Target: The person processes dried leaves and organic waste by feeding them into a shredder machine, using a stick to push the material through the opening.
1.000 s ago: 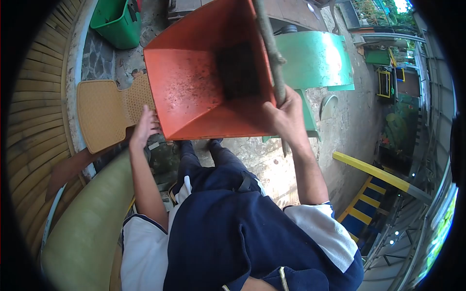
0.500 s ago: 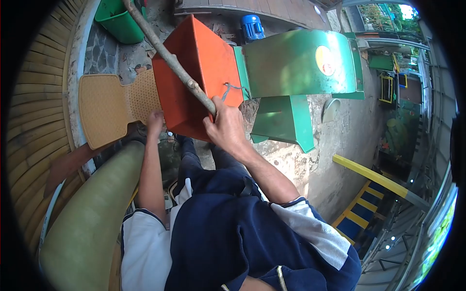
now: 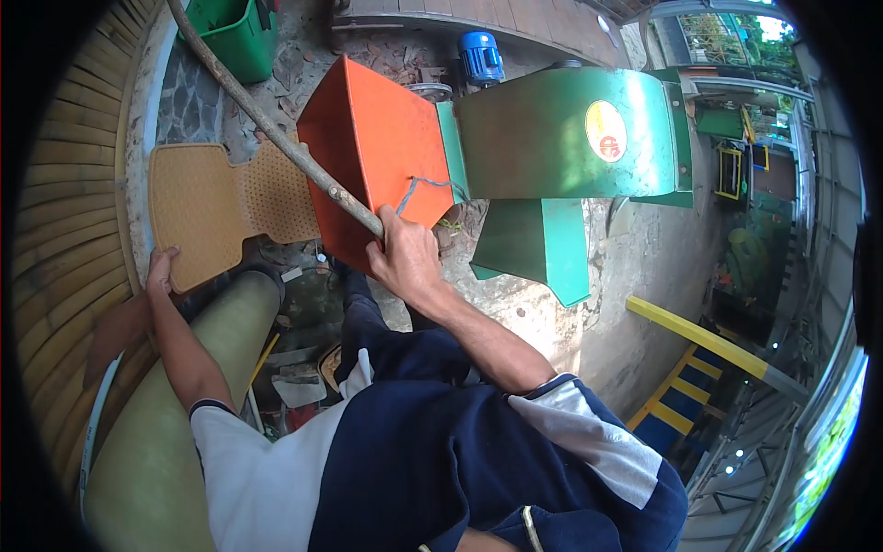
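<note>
My right hand (image 3: 407,258) is closed round the lower end of a long bare branch (image 3: 267,124), which slants up and left across an orange hopper (image 3: 405,129). A grey-blue cord (image 3: 428,181) is tied at the hopper's face, just above that hand. The hopper joins a green machine housing (image 3: 552,138) with a round sticker. At the left, my left hand (image 3: 161,269) touches the edge of a tan woven-look chair (image 3: 193,207); its fingers look curled at that edge, partly hidden.
A green bin (image 3: 235,46) stands at the upper left and a blue motor (image 3: 481,58) behind the machine. A large pale green cylinder (image 3: 175,405) lies beside my left arm. A yellow beam (image 3: 694,336) is at the right, a bamboo wall (image 3: 74,230) at the left.
My left hand has moved left from beside the hopper to the chair's outer edge. My right hand and the branch have shifted slightly down and left in view.
</note>
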Demonstrator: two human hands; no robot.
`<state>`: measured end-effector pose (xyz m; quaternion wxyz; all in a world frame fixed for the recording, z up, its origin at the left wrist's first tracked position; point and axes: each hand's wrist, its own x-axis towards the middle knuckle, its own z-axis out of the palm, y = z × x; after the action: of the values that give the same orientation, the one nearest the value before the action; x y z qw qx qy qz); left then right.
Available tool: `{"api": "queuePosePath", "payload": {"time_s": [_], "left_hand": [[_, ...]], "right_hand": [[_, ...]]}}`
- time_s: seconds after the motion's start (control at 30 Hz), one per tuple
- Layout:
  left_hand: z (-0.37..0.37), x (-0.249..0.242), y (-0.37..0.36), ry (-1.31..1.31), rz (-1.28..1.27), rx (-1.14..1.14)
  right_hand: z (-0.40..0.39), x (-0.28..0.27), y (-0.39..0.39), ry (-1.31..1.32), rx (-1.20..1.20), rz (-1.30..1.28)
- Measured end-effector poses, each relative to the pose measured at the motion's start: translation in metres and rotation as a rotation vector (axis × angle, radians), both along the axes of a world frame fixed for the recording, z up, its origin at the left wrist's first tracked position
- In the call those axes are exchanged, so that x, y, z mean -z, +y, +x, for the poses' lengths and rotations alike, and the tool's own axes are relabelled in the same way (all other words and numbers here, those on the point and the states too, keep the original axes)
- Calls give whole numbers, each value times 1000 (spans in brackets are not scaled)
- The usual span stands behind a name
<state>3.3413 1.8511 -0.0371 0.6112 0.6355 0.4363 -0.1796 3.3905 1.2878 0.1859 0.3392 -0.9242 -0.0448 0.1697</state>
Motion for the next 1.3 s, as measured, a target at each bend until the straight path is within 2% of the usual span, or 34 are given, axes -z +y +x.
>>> {"api": "queuePosePath", "payload": {"time_s": [0.03,0.07,0.13,0.23,0.67,0.73,0.87,0.93,1.13,1.3], "left_hand": [[-2,0,4,0,-28,120],[-5,1,6,4,-30,118],[-8,-8,-2,-12,22,270],[-17,-17,-8,-21,16,322],[-39,7,-2,48,122,251],[-41,-2,-14,36,192,240],[-38,-3,-15,45,201,247],[-35,-4,-15,23,128,251],[-32,-13,-29,95,200,203],[-29,-26,-40,64,215,257]], "right_hand": [[-1,1,1,11,-3,0],[-2,3,2,15,-5,-1],[-2,9,5,18,-10,11],[-1,14,8,16,0,5],[-8,59,30,16,-92,-53],[-9,66,31,43,-110,-94],[-12,82,33,30,-129,-97],[-12,92,36,18,-138,-130],[-15,116,41,32,-156,-174],[-14,125,43,65,-148,-205]]}}
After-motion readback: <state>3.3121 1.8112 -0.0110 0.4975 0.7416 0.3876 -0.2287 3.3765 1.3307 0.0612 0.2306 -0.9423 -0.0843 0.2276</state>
